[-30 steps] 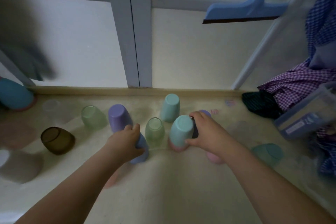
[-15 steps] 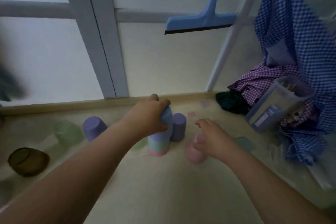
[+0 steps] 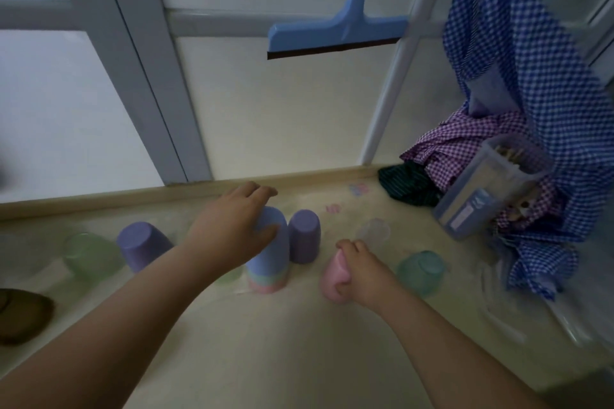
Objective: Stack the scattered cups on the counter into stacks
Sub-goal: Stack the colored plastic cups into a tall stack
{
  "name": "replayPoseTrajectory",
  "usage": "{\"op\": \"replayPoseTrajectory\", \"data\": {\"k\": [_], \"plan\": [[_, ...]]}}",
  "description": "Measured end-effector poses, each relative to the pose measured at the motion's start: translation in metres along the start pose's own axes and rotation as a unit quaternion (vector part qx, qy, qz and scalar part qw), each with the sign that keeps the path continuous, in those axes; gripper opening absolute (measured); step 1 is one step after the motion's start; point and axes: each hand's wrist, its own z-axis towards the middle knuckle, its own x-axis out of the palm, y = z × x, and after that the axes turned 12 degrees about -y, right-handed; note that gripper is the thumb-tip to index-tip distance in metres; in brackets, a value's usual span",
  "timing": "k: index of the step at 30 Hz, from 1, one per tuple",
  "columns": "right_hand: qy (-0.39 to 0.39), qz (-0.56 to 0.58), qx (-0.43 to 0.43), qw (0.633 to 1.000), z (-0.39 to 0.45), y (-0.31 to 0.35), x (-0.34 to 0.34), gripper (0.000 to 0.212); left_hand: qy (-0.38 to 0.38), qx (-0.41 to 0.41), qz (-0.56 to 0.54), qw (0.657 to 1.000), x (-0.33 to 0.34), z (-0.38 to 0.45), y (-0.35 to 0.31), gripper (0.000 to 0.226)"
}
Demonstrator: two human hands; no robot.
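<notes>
Left hand [image 3: 232,229] at centre frame, grip closed around the top of the blue cup [image 3: 270,242], capping a stack [image 3: 267,271] of inverted cups with green and pink rims showing beneath. Right hand [image 3: 357,271] just right of it, lower, grip wrapped round a pink cup [image 3: 332,279] that leans over, base toward the stack; whether lifted off the counter [image 3: 299,359] or resting on it, cannot tell.

Step in hand, by the look of it: seating the blue cup on the stack while picking up the pink one as the next to go.

Next move calls for letting go with the left, turning the pink cup mouth down and lowering it squarely over the blue top without nudging the purple cup [image 3: 304,236] standing just beside the stack.

Further out, plenty left loose: another purple cup [image 3: 141,247] and a green cup [image 3: 88,254] toward the left, a brown cup [image 3: 23,315] at the left edge, a teal cup [image 3: 420,271] right of the pink, a clear one [image 3: 373,231] faint behind it. Task looks well short of halfway.
</notes>
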Motion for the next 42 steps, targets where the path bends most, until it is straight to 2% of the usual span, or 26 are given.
{"op": "replayPoseTrajectory", "data": {"k": [4, 9, 13, 18, 21, 26, 33, 38, 42], "plan": [[0.003, -0.008, -0.005, 1.000, -0.001, 0.005, -0.019, 0.059, -0.045, -0.011, 0.023, 0.999, -0.010, -0.004, 0.013, 0.038], [-0.121, 0.031, -0.029, 0.992, -0.013, 0.034, -0.096, 0.061, -0.043, -0.062, 0.061, 0.995, -0.021, -0.012, 0.039, 0.036], [-0.187, 0.095, -0.115, 0.971, -0.019, 0.080, -0.144, 0.060, -0.044, -0.114, 0.077, 0.990, -0.030, -0.021, 0.056, 0.036], [-0.150, 0.087, -0.209, 0.962, -0.013, 0.131, -0.138, 0.064, -0.036, -0.158, 0.091, 0.983, -0.042, -0.037, 0.080, 0.038], [-0.106, 0.035, -0.218, 0.970, 0.003, 0.144, -0.111, 0.062, -0.024, -0.182, 0.100, 0.978, -0.047, -0.047, 0.090, 0.040], [-0.066, 0.011, -0.198, 0.978, 0.019, 0.140, -0.076, 0.062, -0.022, -0.207, 0.084, 0.975, -0.048, -0.065, 0.107, 0.036], [-0.054, 0.039, -0.199, 0.978, 0.019, 0.142, -0.073, 0.075, -0.006, -0.212, 0.078, 0.974, -0.051, -0.072, 0.123, 0.035], [-0.118, 0.014, -0.211, 0.970, 0.011, 0.145, -0.089, 0.077, 0.064, -0.208, 0.114, 0.969, -0.034, -0.057, 0.147, 0.058], [-0.115, -0.001, -0.216, 0.970, 0.012, 0.144, -0.091, 0.083, 0.100, -0.245, 0.114, 0.957, -0.001, -0.042, 0.178, 0.066]]}}
